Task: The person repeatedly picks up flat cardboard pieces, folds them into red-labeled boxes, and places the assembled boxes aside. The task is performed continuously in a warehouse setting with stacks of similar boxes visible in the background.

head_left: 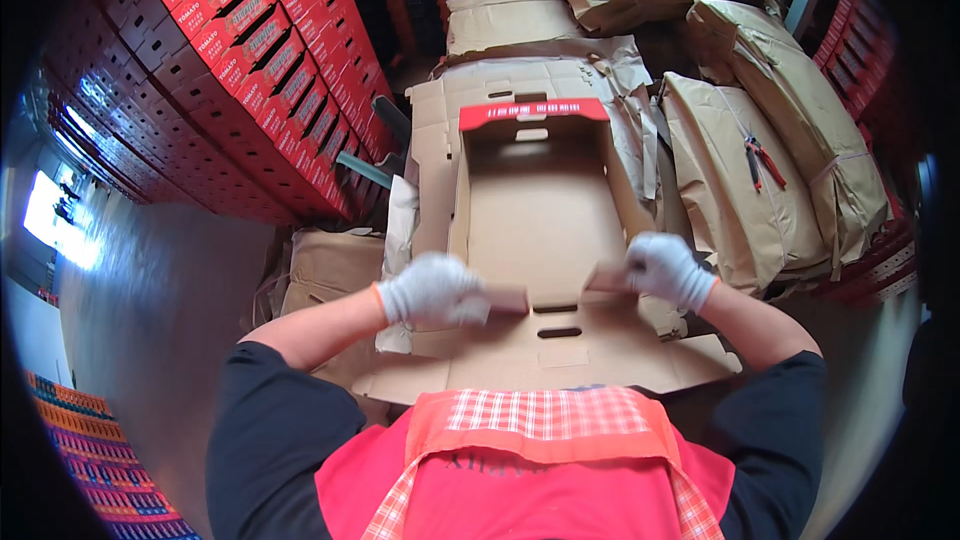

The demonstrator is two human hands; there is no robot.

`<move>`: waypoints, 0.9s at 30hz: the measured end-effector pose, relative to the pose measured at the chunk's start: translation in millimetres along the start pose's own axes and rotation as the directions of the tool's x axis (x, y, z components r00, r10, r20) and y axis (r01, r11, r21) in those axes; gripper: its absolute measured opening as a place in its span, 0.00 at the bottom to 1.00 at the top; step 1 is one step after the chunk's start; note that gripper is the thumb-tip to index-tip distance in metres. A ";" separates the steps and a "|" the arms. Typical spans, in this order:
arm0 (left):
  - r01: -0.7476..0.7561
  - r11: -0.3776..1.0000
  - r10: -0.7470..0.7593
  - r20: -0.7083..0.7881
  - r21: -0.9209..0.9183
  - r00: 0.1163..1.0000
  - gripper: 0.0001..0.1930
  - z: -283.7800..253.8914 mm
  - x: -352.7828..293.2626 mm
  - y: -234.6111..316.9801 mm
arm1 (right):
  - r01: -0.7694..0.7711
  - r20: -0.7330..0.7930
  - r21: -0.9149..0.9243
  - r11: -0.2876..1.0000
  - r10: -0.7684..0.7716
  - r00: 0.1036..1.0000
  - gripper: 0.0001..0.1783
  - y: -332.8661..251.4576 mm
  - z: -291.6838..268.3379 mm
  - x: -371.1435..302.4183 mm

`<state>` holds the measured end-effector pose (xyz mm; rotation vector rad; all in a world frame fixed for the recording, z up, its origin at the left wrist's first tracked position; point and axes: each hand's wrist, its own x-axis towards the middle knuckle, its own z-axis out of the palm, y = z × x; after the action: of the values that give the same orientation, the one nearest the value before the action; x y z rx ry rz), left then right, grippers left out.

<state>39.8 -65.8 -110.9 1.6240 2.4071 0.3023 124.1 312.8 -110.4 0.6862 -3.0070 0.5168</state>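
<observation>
A partly folded cardboard box (545, 200) lies in front of me. Its far end and both sides stand up, and the far end has a red top edge. Toward me its near end panel (600, 345) lies flat, with slotted hand holes. My left hand (433, 290), in a white glove, is closed on the near left corner flap (506, 299), which is bent inward. My right hand (672, 270), gloved too, grips the near right corner flap (607, 280), also turned in. Both hands are slightly blurred, and their fingertips are partly hidden.
Under the box is a stack of flat cardboard (432, 150). Paper-wrapped bundles (735, 180) lie at the right, with red-handled pliers (762, 162) on one. Tall stacks of red boxes (250, 50) rise at the left. Colourful crates (100, 460) stand at the lower left.
</observation>
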 end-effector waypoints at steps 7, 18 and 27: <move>0.310 0.780 0.173 0.663 -0.544 0.729 0.34 9.4 -59.9 20.5 | -0.285 0.909 0.293 0.913 -0.173 0.379 0.45 -54.7 -6.0 -35.7; 0.046 0.310 -0.772 -0.224 -0.950 0.595 0.33 131.9 -3.6 -47.1 | -0.284 -0.190 0.732 0.620 0.585 0.788 0.46 29.9 111.7 -11.6; -0.539 -0.375 -0.920 0.234 -0.754 0.314 0.23 125.5 56.5 27.7 | -0.098 -0.012 0.984 0.147 0.609 0.793 0.43 39.1 -15.3 20.1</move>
<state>80.8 2.6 -226.5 -0.7432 1.1696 2.6138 88.4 342.4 -106.5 -0.3219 -2.0013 2.3086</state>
